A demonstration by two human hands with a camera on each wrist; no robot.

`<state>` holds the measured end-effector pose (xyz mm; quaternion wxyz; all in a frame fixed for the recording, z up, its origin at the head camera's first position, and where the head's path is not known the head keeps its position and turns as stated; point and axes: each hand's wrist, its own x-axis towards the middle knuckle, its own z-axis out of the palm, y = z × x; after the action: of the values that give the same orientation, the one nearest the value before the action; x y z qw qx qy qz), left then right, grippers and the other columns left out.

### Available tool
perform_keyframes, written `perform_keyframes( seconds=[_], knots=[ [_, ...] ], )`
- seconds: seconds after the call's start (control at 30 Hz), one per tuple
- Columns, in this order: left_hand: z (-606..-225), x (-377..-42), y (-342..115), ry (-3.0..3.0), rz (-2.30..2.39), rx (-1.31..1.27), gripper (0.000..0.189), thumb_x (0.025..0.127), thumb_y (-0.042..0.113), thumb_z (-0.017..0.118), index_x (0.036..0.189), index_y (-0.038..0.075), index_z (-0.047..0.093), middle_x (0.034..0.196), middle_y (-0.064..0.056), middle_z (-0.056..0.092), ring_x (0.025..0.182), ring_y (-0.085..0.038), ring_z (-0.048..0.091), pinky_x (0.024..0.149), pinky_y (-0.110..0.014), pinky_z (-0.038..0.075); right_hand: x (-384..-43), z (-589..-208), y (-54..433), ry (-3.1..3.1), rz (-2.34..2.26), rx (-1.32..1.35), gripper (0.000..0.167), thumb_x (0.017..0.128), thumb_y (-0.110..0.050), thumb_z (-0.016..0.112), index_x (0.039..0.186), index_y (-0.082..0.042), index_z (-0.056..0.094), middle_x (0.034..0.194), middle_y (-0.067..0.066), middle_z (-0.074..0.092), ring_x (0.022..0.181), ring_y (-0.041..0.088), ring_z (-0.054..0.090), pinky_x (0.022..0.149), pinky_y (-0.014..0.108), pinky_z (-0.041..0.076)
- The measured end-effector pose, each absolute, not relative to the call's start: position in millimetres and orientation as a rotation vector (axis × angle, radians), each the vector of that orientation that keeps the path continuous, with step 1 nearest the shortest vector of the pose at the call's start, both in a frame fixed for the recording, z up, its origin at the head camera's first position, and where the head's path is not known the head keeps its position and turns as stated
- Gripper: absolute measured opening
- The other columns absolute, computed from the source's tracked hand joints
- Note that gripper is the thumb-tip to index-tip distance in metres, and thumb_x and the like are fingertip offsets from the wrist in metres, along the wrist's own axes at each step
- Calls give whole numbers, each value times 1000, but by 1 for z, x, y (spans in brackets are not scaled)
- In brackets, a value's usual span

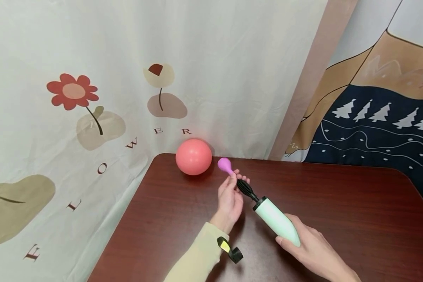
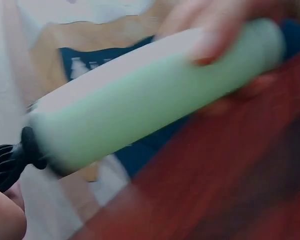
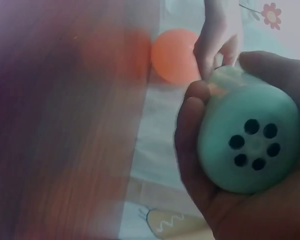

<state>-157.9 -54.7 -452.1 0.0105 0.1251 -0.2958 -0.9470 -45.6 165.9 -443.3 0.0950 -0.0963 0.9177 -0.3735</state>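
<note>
My right hand [image 1: 315,246] grips the mint-green barrel of a hand balloon pump [image 1: 275,219], its fingers wrapped round the rear half. In the right wrist view the pump's round end [image 3: 255,145] shows a ring of several dark holes. The ribbed black nozzle [image 1: 246,188] points up and left toward my left hand [image 1: 229,199]. There, thumb and fingers pinch the neck of a small purple balloon [image 1: 225,165] at the nozzle's tip; its bulb is slightly swollen. The fingers hide where neck and nozzle meet. The left wrist view shows the green barrel [image 2: 140,95] blurred.
A round, inflated coral-red balloon [image 1: 194,157] rests at the back left of the dark red-brown table [image 1: 338,203], close to the curtain [image 1: 232,78]. A patterned dark blue and tan cloth [image 1: 373,133] hangs behind the right side. A black wrist strap [image 1: 236,255] sits over my left sleeve.
</note>
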Motion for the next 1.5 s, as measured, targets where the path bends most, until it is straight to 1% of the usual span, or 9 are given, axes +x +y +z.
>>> perform_keyframes(
  seconds=[0.13,0.27,0.5,0.67,0.8,1.0,1.13,1.3,1.5],
  knots=[
    [-463,-153,-47,-935,-2938,436,22,110,15,48,122,0,60,96,-7,57,98,-23,63,105,-44,51,-47,-449,153,2748,-1099,-327,63,93,-50,74,140,-14,53,110,1,67,86,10,61,71,35,51],
    [-462,-161,-53,-877,-2930,459,22,111,15,48,123,1,58,92,-5,57,94,-21,62,97,-38,55,-49,-452,143,2732,-1111,-339,64,94,-49,74,140,-10,52,106,1,67,82,8,60,68,33,51],
    [-448,-180,-85,-716,-2888,496,22,111,8,44,125,-4,56,89,-7,57,82,-18,57,83,-30,56,-48,-447,150,2636,-1109,-257,62,92,-49,76,140,-17,54,113,-2,66,90,12,60,74,37,51],
    [-444,-179,-96,-708,-2846,463,21,110,8,48,124,-3,59,92,-8,56,84,-18,58,84,-30,55,-45,-448,157,2623,-1045,-214,67,87,-50,81,138,-15,56,112,-2,65,91,14,59,74,40,51],
    [-443,-176,-85,-728,-2844,398,23,109,11,50,125,-3,60,94,-8,57,87,-19,58,87,-30,53,-52,-450,152,2692,-996,-211,71,81,-50,86,133,-12,57,105,0,66,82,14,58,68,37,48],
    [-448,-167,-59,-751,-2837,340,21,110,14,48,120,0,60,90,-5,55,88,-18,56,88,-30,52,-72,-448,134,2876,-923,-291,61,82,-36,86,126,-5,59,92,6,69,69,13,58,60,36,47],
    [-445,-168,-54,-743,-2874,338,21,111,16,45,122,2,57,89,-3,54,87,-17,56,84,-31,54,-77,-447,126,2901,-984,-296,57,83,-34,85,124,-5,59,88,5,67,67,13,57,58,34,47],
    [-432,-178,-71,-665,-2900,354,19,109,17,49,119,3,60,88,-3,57,83,-14,59,77,-28,53,-75,-441,123,2815,-1064,-249,60,84,-39,84,128,-7,57,93,4,66,72,13,58,62,34,49],
    [-422,-185,-93,-624,-2869,391,26,110,16,49,128,0,58,92,-4,57,82,-15,59,78,-28,52,-61,-437,133,2742,-1055,-185,62,84,-43,84,131,-13,58,100,2,67,78,12,59,66,34,48]
  ],
)
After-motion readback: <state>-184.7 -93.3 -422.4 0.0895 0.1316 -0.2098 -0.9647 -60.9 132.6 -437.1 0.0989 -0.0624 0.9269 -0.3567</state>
